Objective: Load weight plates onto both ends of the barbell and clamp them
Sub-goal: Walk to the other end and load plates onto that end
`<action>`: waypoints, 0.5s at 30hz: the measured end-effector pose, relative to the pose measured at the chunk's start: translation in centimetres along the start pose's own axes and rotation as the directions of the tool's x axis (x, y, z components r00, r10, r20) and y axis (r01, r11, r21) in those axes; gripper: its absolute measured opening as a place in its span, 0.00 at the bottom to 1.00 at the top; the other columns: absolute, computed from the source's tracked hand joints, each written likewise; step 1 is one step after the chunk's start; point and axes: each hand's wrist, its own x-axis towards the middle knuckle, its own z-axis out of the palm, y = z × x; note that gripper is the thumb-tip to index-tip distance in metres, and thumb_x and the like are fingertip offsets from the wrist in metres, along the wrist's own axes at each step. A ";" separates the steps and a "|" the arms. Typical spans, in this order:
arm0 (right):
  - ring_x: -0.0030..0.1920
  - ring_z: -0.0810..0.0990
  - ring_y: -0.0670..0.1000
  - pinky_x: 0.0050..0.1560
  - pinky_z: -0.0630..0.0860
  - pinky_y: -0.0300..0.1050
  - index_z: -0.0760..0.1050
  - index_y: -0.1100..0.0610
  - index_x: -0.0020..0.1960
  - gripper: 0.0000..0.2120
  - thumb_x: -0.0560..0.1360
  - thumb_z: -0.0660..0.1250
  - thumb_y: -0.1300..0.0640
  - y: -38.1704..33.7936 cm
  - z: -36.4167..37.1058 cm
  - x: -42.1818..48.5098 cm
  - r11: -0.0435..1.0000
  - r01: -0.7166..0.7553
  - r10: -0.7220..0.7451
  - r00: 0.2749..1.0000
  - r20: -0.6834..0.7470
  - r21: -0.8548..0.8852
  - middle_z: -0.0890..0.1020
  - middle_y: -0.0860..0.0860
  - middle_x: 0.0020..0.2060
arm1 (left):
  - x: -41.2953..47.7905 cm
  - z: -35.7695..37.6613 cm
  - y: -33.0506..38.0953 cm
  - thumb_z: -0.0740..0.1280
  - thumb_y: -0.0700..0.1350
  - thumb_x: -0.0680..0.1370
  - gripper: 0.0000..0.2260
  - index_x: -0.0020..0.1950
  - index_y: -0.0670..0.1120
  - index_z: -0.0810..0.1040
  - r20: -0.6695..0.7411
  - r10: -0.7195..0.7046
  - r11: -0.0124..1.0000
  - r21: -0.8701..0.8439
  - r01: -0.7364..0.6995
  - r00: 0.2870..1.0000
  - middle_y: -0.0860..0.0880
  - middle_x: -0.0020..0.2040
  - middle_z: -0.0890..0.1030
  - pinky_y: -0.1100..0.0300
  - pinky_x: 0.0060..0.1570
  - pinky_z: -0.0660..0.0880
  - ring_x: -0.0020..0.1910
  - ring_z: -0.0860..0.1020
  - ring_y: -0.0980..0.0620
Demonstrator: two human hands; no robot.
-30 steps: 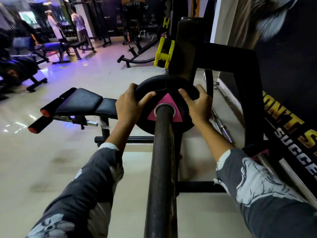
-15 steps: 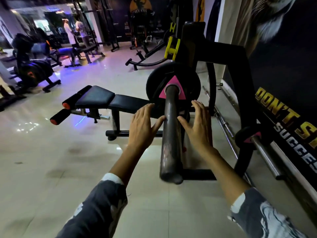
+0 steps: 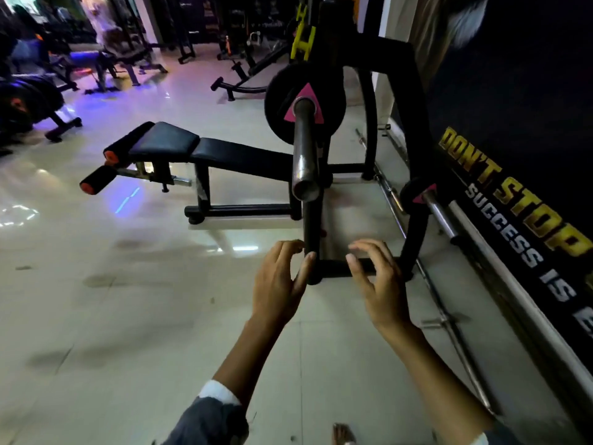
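Observation:
A black weight plate [image 3: 279, 97] with a pink triangle mark sits far up the barbell sleeve [image 3: 303, 149], which points toward me from the black rack. My left hand [image 3: 279, 284] and my right hand [image 3: 378, 284] hang in the air well below and in front of the sleeve's end. Both have spread fingers and hold nothing. A second small plate [image 3: 409, 194] with a pink mark sits on a chrome bar [image 3: 441, 216] low at the right, along the wall.
The black rack frame [image 3: 410, 101] stands around the barbell, its base bar [image 3: 337, 268] just beyond my fingertips. A black padded bench [image 3: 179, 142] with orange-tipped rollers stands left. A loose bar [image 3: 455, 342] lies by the wall banner. People and machines are far back.
Both hands let go of the plate after pushing it up the sleeve, then drew back toward me and dropped lower. The view has pulled away from the barbell.

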 end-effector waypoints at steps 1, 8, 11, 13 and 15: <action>0.51 0.76 0.46 0.51 0.71 0.33 0.76 0.57 0.50 0.15 0.76 0.57 0.47 0.4 -0.6 -0.5 1.000 -0.012 0.013 1.000 0.013 -0.025 0.78 0.50 0.49 | -0.5 0.6 0.3 0.60 0.54 0.77 0.11 0.50 0.48 0.75 0.037 -0.020 1.000 -0.008 0.020 0.999 0.51 0.45 0.80 0.64 0.42 0.71 0.45 0.77 0.56; 0.46 0.76 0.46 0.42 0.70 0.40 0.76 0.56 0.46 0.17 0.75 0.56 0.44 6.0 -5.3 -1.8 0.959 -0.146 0.167 0.984 0.066 -0.244 0.80 0.49 0.45 | -1.5 7.6 3.1 0.62 0.53 0.78 0.12 0.49 0.46 0.77 0.306 -0.028 1.000 0.017 0.023 0.952 0.50 0.46 0.81 0.63 0.40 0.70 0.44 0.79 0.54; 0.46 0.79 0.53 0.42 0.73 0.46 0.76 0.57 0.47 0.12 0.74 0.60 0.49 10.2 -7.8 -1.5 0.919 -0.238 0.275 0.958 0.079 -0.314 0.82 0.52 0.45 | -0.3 12.3 4.5 0.62 0.53 0.78 0.12 0.51 0.45 0.77 0.398 -0.011 1.000 0.003 0.011 0.917 0.48 0.48 0.82 0.63 0.41 0.70 0.46 0.79 0.53; 0.49 0.79 0.56 0.45 0.75 0.48 0.76 0.58 0.50 0.09 0.75 0.63 0.54 13.7 -9.8 -0.8 0.897 -0.294 0.336 0.938 0.080 -0.330 0.82 0.53 0.48 | 0.8 16.3 5.7 0.62 0.53 0.78 0.12 0.51 0.45 0.78 0.452 0.004 1.000 -0.011 0.001 0.892 0.48 0.48 0.82 0.62 0.41 0.69 0.46 0.79 0.52; 0.51 0.79 0.56 0.48 0.77 0.50 0.75 0.58 0.54 0.09 0.76 0.63 0.56 17.5 -12.1 0.6 0.874 -0.332 0.385 0.918 0.090 -0.355 0.81 0.53 0.51 | 2.3 20.9 6.9 0.62 0.53 0.78 0.12 0.51 0.45 0.78 0.485 0.000 1.000 -0.017 0.009 0.875 0.48 0.48 0.81 0.62 0.40 0.69 0.45 0.78 0.51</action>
